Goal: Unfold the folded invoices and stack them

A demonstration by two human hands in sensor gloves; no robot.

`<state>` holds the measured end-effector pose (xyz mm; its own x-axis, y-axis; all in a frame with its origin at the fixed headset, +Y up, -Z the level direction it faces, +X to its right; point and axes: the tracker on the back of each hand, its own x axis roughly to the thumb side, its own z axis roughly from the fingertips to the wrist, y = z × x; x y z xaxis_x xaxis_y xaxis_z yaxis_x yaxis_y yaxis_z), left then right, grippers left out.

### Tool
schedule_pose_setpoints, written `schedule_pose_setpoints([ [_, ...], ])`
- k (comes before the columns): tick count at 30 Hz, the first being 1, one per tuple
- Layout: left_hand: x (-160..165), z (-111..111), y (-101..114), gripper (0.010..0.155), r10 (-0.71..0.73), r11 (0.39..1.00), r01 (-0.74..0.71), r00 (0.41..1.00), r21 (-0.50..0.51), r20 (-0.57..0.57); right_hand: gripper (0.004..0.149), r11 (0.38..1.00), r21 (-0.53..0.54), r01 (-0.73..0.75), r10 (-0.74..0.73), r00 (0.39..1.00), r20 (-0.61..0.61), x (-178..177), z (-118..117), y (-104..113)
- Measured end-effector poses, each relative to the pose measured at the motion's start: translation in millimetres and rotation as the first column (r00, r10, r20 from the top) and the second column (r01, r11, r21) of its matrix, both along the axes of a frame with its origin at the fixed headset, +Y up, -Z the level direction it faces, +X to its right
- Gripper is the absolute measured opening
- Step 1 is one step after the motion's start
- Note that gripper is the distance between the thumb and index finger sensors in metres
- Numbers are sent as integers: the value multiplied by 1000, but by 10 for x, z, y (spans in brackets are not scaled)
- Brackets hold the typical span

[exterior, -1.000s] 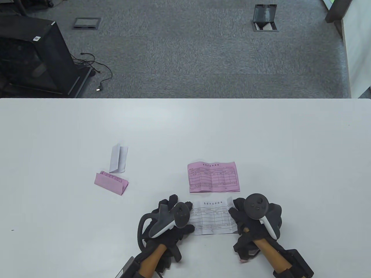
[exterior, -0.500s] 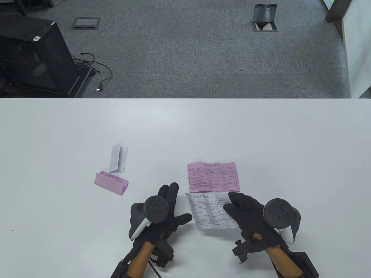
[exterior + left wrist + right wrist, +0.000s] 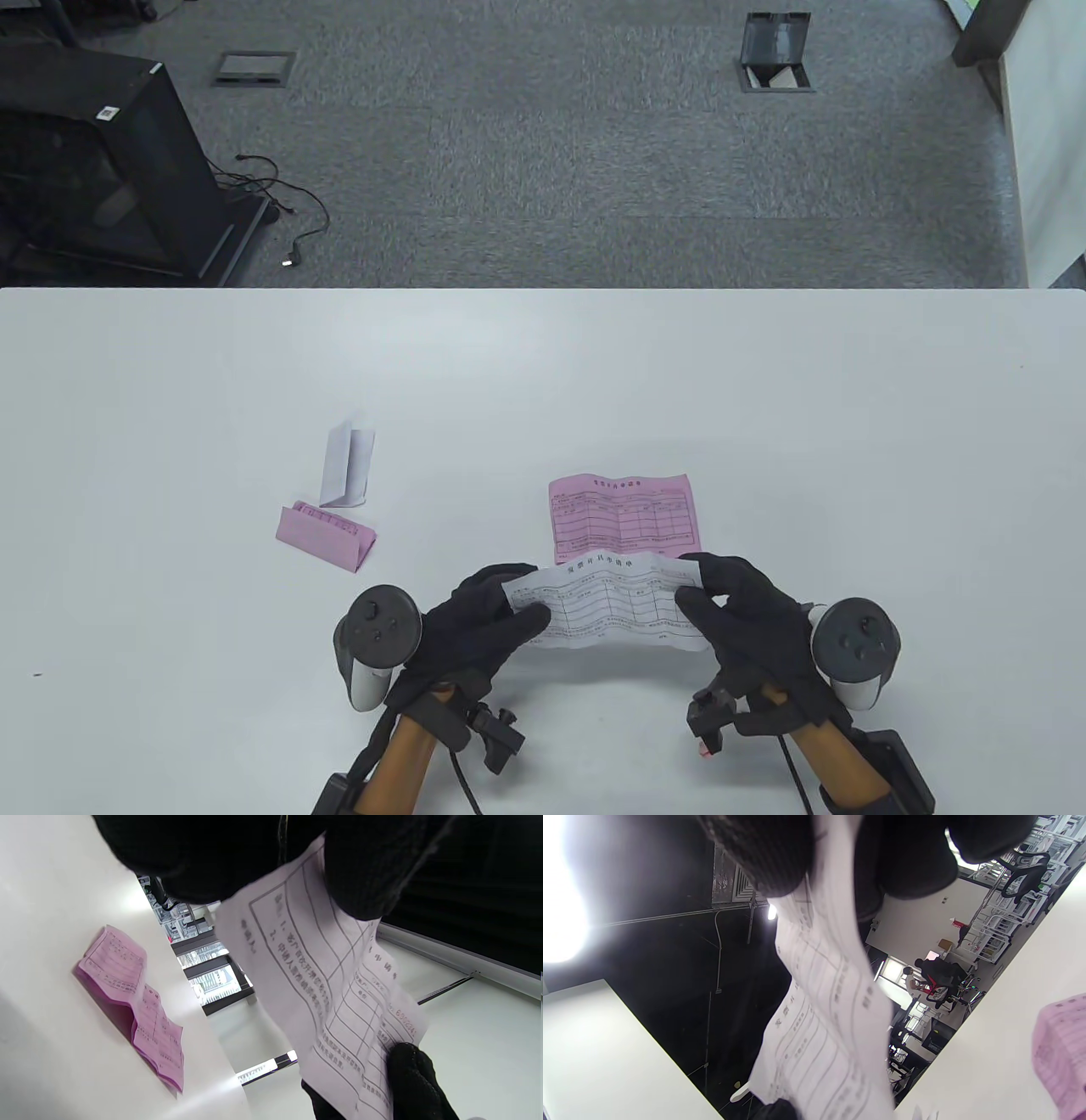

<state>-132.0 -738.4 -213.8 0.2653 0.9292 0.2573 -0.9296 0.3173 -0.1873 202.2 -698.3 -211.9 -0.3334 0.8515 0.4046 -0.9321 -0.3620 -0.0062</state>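
Note:
Both hands hold an unfolded white invoice [image 3: 612,604] above the table near its front edge. My left hand [image 3: 501,611] pinches its left end and my right hand [image 3: 721,598] pinches its right end. The sheet [image 3: 335,984] hangs creased in the left wrist view and streams down from the right-hand fingers as the same white invoice [image 3: 823,1014] in the right wrist view. Just beyond it an unfolded pink invoice [image 3: 624,518] lies flat. Farther left lie a folded pink invoice [image 3: 327,536] and a folded white invoice [image 3: 347,465], standing tented.
The white table [image 3: 764,382] ends at a far edge with grey carpet behind. A black cabinet [image 3: 93,161] and a cable stand on the floor at the back left. The unfolded pink sheet [image 3: 135,1005] shows in the left wrist view.
The white invoice was pressed on the table by both hands, then held by the right hand alone. Now the left hand has taken its left end, and the sheet is lifted and shifted toward the pink one.

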Motion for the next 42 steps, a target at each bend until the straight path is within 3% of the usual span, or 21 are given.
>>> schedule_pose_setpoints([
  [7,49,3,-26,40,-162,986,166,977,13,-141,38,993,-60,-101,105,992,72,83,-110,-187],
  [15,148,-69,-118,41,-230,973,226,967,-47,-112,38,968,-173,-183,203,973,110,186,-197,-362],
  [26,271,-124,-179,48,-476,878,459,863,-132,-168,38,894,-312,-320,371,921,118,159,-263,-518],
  [33,362,-386,-47,53,-502,860,469,848,-199,-169,39,867,-352,-351,421,896,143,187,-494,-317],
  [42,535,-825,163,63,-569,808,496,797,-318,-201,39,782,-395,-482,590,777,220,121,-924,-67],
])
